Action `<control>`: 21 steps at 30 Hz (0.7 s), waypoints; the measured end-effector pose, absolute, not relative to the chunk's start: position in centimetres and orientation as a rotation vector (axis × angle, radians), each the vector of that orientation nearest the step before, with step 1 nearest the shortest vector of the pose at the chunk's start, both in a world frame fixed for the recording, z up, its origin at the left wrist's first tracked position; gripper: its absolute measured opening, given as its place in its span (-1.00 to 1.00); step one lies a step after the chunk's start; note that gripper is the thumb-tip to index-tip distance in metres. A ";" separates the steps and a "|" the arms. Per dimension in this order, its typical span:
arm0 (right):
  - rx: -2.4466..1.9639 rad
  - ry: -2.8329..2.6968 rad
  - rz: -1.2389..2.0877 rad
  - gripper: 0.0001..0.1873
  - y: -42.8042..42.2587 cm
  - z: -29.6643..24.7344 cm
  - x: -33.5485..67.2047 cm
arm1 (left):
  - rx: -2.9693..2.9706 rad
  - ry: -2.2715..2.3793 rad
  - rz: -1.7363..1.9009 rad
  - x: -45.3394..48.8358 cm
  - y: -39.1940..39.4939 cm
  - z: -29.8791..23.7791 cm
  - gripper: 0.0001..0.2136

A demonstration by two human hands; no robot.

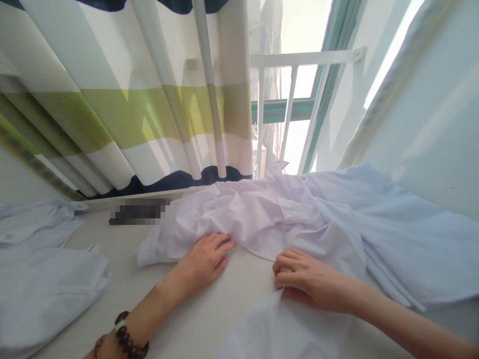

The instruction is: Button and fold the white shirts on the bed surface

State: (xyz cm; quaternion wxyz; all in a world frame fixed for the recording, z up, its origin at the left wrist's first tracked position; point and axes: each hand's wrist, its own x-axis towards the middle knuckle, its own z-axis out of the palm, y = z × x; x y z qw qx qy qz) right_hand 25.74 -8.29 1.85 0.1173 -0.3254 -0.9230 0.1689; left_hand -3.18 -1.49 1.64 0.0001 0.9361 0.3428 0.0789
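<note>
A crumpled white garment (258, 212), thin like a shirt, spreads across the pale surface below the window. My left hand (207, 257) rests at its near edge, fingers stretched over the fabric and the thumb apart. My right hand (303, 279) has its fingers curled in and closed on white cloth (284, 329), which hangs down toward the bottom of the view. Whether this cloth belongs to the crumpled garment I cannot tell. A brown bead bracelet (129, 334) circles my left wrist.
More white clothing (45, 279) lies at the left, and folded white fabric (411, 239) is on the right against the wall. A blurred-out dark object (138, 212) sits near the back edge. Behind are a striped curtain (149, 109) and a white window railing (307, 59).
</note>
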 end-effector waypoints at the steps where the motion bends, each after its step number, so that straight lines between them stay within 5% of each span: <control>1: -0.974 -2.691 0.484 -0.83 -8.0 2.0 26.1 | 2.924 1.155 0.308 -3.2 -1.3 0.7 -0.67; 7: -1.233 -2.416 0.493 -0.79 -6.1 5.5 30.9 | 2.941 1.242 0.574 -3.4 0.1 -1.3 -0.62; 14: -1.521 -1.614 0.544 -0.87 -3.0 8.9 35.8 | 3.044 0.797 0.592 0.3 -0.7 -0.3 -0.65; 21: -2.012 -1.384 -0.165 -0.61 -1.1 9.4 42.2 | 2.951 0.793 0.642 3.0 -1.1 -0.1 -0.85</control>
